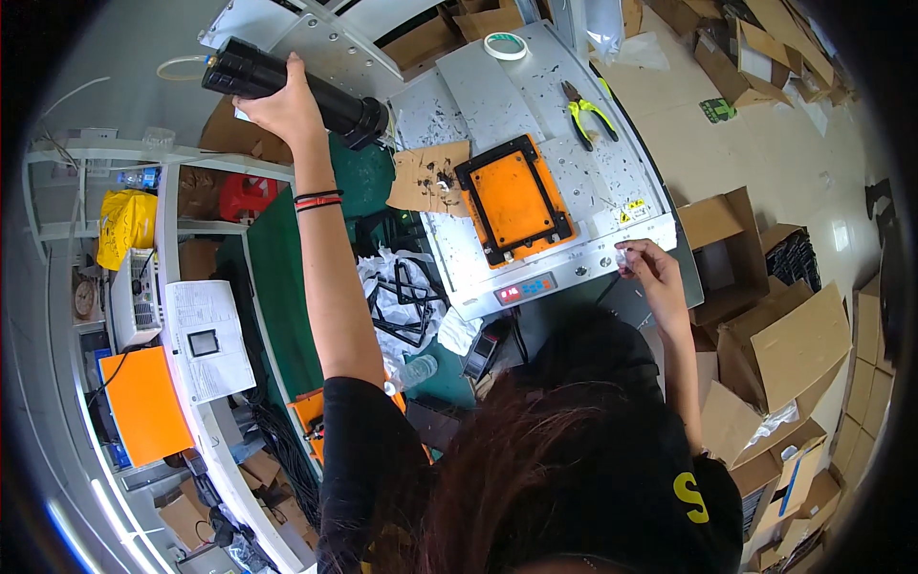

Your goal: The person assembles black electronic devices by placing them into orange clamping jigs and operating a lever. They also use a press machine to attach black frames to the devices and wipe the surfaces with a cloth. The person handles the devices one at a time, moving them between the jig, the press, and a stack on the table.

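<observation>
Left hand [282,105]: clamped around a black cylinder [287,78], raised.
Right hand [645,263]: pinching a small clear bag [622,256] at the machine's front edge [574,273].
Nearby: orange plate in black frame [513,199], yellow-handled pliers [585,110], tape roll [505,45].

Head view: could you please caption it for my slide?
Left hand grips a black cylinder; right hand pinches a small clear item at the machine.

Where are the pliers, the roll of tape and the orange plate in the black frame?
pliers [585,113], head view, on the yellow-green handles.
roll of tape [505,45], head view, on its rim.
orange plate [511,199], head view, on its flat middle.
</observation>
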A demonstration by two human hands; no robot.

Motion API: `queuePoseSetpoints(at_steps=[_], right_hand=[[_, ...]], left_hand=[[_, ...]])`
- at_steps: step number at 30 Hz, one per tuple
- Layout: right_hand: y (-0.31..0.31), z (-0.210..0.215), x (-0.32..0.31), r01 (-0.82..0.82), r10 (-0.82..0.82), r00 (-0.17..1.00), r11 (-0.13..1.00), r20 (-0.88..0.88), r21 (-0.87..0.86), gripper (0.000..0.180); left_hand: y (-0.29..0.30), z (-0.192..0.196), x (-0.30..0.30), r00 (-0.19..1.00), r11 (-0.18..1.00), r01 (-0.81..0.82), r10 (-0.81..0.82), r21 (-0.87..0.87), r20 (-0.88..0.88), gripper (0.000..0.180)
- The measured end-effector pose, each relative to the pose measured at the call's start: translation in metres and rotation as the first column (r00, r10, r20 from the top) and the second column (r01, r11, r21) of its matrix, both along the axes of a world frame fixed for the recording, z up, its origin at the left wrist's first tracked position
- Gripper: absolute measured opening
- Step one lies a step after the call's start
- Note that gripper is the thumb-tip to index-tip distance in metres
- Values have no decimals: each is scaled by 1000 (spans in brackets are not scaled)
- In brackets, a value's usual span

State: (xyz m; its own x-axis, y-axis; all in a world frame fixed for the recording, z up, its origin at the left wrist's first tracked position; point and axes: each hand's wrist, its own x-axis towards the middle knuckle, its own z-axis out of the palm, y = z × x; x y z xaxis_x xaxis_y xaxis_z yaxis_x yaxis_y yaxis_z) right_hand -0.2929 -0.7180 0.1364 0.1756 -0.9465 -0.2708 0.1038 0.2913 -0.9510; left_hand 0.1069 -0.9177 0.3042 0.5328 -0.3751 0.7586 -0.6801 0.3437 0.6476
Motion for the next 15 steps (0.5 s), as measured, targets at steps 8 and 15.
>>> queuePoseSetpoints(at_steps=[8, 15], right_hand=[[0, -4, 37, -115, 119, 981, 993, 154, -34, 12], [-17, 1, 104, -310, 313, 941, 950, 131, -47, 12]], left_hand=[[139, -91, -31, 983, 989, 149, -150, -17, -107, 58], [378, -197, -105, 678, 804, 115, 365, 583, -638, 18]])
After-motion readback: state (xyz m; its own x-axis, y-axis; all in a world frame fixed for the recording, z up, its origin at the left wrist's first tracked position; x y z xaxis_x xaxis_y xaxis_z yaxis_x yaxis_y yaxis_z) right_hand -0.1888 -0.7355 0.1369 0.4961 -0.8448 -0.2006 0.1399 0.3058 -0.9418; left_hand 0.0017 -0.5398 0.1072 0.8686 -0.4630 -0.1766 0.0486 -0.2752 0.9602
